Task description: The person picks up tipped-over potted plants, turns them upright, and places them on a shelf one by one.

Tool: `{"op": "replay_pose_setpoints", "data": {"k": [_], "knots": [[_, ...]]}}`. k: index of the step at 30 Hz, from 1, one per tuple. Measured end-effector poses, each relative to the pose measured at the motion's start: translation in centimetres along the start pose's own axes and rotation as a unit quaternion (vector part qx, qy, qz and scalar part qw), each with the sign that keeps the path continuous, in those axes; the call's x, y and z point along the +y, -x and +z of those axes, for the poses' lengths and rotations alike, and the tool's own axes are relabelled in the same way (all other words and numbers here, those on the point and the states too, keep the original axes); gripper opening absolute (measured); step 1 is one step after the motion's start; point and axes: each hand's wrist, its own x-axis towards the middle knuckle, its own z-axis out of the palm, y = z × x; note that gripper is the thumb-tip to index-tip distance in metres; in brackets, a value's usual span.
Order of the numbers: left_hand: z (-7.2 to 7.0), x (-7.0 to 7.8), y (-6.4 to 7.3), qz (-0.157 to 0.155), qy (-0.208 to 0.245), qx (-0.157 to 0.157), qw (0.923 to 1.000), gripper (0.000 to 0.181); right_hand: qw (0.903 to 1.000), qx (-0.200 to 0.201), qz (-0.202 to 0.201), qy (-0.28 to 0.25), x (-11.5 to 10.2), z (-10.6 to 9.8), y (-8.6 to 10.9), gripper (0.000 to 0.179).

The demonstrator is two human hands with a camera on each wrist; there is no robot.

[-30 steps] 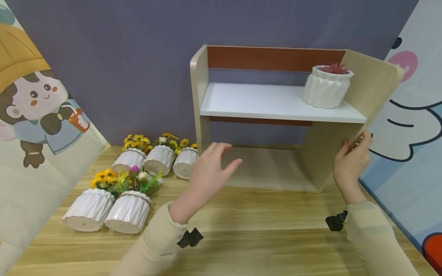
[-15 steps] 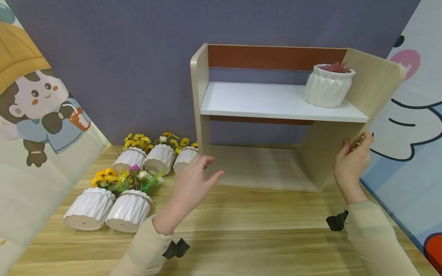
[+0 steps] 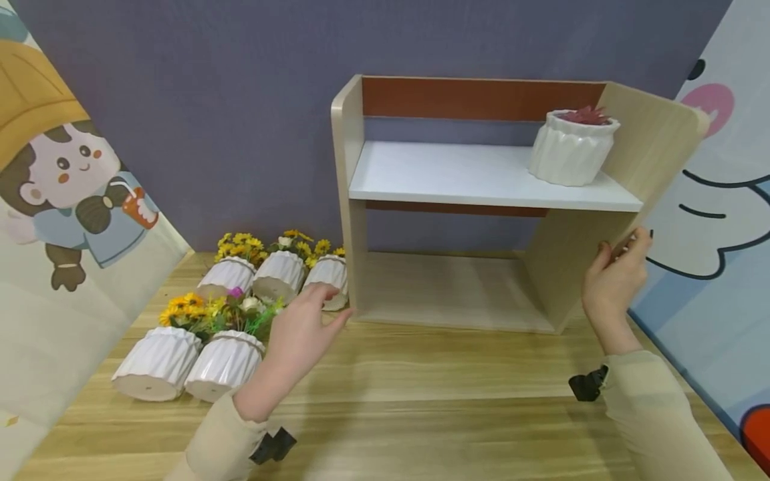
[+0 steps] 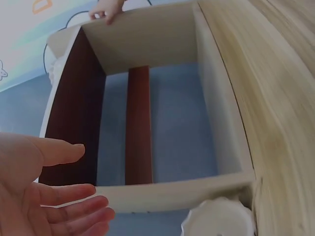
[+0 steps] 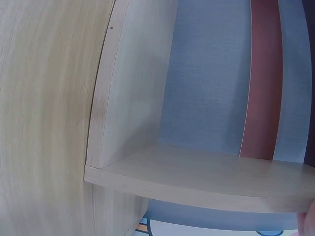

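My left hand (image 3: pixel 297 341) hangs above the table, its fingers loosely bent and nothing between them. It is nearest to the white fluted pots with artificial flowers, in front of one such pot (image 3: pixel 222 367) in the head view. In the left wrist view the same hand (image 4: pixel 47 191) has thumb and fingers apart. My right hand (image 3: pixel 613 287) grips the front edge of the right side panel of a two-tier wooden desktop shelf (image 3: pixel 445 177), thumb on the inner side. A white pot with a red succulent (image 3: pixel 571 153) stands on the upper board's right end.
Several flower pots lie tipped at the left, among them a front-left pot (image 3: pixel 158 366) and a back pot (image 3: pixel 279 274). One pot (image 3: pixel 331 270) lies close to the shelf's left panel. Behind stands a grey wall (image 3: pixel 252 120); the wood-grain table (image 3: pixel 433 414) stretches in front.
My left hand has moved left and down, from in front of the shelf's lower compartment to beside the flower pots. My right hand stays on the side panel.
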Motion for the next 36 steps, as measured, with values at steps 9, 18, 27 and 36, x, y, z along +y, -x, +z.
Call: {"op": "replay_pose_setpoints", "data": {"k": [9, 18, 27, 36], "knots": [[-0.3, -2.3, 1.4, -0.037, -0.049, 0.000, 0.9981, 0.041, 1.0000, -0.003, 0.004, -0.003, 0.1, -0.1, 0.0, 0.038], [-0.3, -5.3, 2.7, -0.014, -0.116, 0.089, 0.9892, 0.041, 1.0000, -0.010, 0.002, 0.001, 0.2, -0.2, 0.0, 0.039], [-1.4, -7.2, 3.6, -0.061, -0.121, 0.049, 0.9895, 0.042, 1.0000, -0.006, -0.005, -0.002, 0.2, -0.2, -0.1, 0.038], [-1.4, -9.0, 4.3, -0.071, -0.143, 0.041, 0.9863, 0.045, 1.0000, -0.005, -0.003, -0.003, 0.3, -0.1, -0.1, 0.038]]}}
